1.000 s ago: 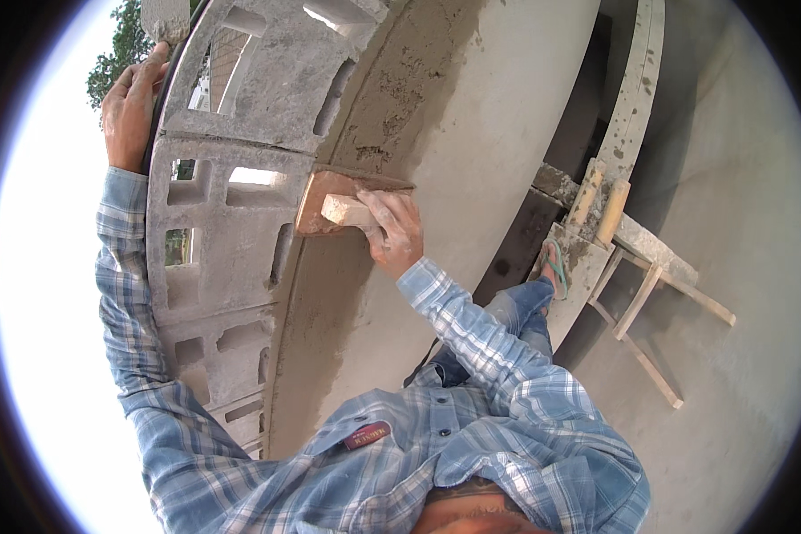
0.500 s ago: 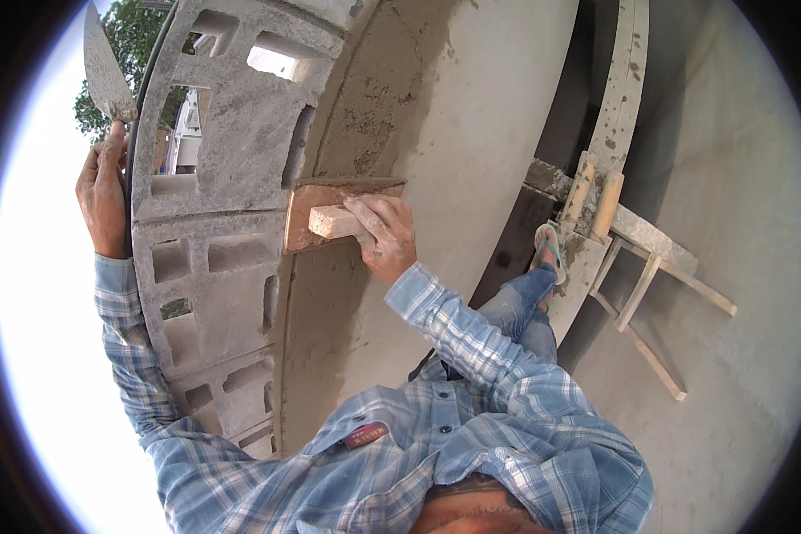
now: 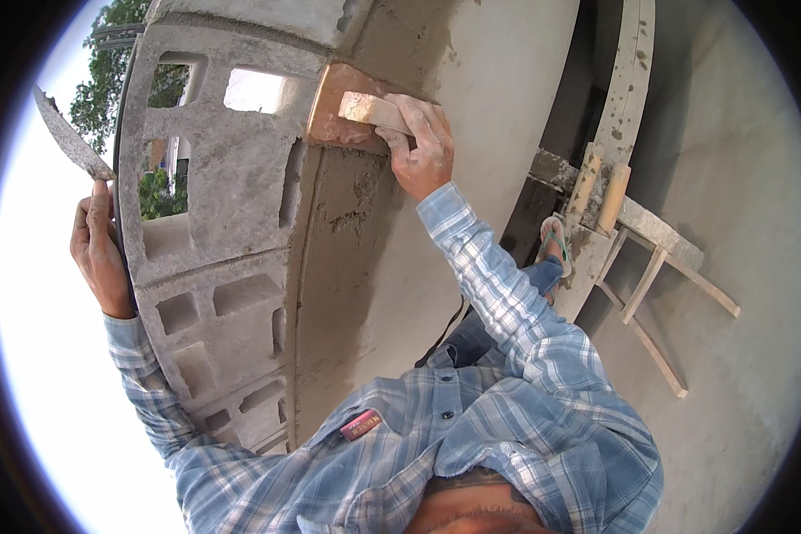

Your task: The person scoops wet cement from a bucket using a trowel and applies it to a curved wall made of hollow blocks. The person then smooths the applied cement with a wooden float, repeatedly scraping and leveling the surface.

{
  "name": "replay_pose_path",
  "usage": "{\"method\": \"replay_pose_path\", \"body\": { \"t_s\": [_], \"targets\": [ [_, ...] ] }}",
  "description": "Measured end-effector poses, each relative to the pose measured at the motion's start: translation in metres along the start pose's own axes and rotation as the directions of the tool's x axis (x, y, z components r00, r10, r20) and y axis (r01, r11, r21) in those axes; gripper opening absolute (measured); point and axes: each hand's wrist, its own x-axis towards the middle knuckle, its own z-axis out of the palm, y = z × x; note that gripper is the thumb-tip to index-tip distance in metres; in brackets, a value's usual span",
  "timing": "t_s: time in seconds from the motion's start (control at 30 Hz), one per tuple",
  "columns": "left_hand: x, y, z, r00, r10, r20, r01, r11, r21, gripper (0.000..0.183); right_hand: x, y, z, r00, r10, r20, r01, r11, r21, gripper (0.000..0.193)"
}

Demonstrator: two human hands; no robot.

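My right hand [image 3: 423, 147] grips the block handle of a wooden float [image 3: 327, 105], whose reddish-brown board lies against the mortar-covered wall. Wet grey mortar [image 3: 343, 240] forms a dark band along the wall's edge, rough in places below the float. At the far left, my left hand [image 3: 101, 245] is closed around a trowel [image 3: 71, 142]; its handle is hidden in the fingers and the mortar-caked blade sticks up against the sky. That hand is beside the outer edge of the hollow concrete blocks [image 3: 231, 160].
A paler, smooth wall face [image 3: 481, 80] adjoins the wet band. To the right, a long plank [image 3: 625, 89] runs past two short round wooden posts [image 3: 612, 200] and a wooden frame [image 3: 645, 285]. My sandalled foot [image 3: 554, 242] rests on the planking. Trees [image 3: 107, 89] show beyond the blocks.
My right hand has slid the float away from me along the mortar band, uncovering mortar behind it. My left hand has come slightly nearer, and the trowel blade tilts further left.
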Motion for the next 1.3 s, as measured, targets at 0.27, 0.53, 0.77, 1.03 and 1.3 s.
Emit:
{"method": "replay_pose_path", "body": {
  "t_s": [0.27,0.53,0.77,1.03,1.3],
  "targets": [
    [0.002,0.001,-0.003,0.999,-0.046,-0.024,0.045,0.998,-0.039,0.038,0.014,0.000,-0.010,0.992,-0.002,0.124,-0.004,0.999,0.050,0.040],
    [0.005,0.008,-0.001,1.000,-0.022,-0.016,0.020,0.994,-0.112,0.036,0.121,0.033,-0.018,0.995,0.074,0.063,-0.073,0.997,-0.015,0.038],
    [-0.003,-0.005,-0.007,0.997,-0.056,-0.047,0.053,0.997,-0.061,0.036,0.031,0.015,-0.008,0.986,-0.009,0.165,0.015,0.999,-0.032,0.042],
    [-0.010,0.071,0.019,0.987,0.159,-0.023,-0.161,0.977,-0.138,0.037,0.289,0.161,-0.038,0.978,-0.010,-0.210,-0.059,0.946,-0.318,0.049],
    [-0.014,0.052,0.015,0.998,0.069,-0.004,-0.069,0.986,-0.149,0.035,0.154,0.015,-0.073,0.610,0.772,0.178,-0.550,0.251,0.796,0.035]
  ]
}}
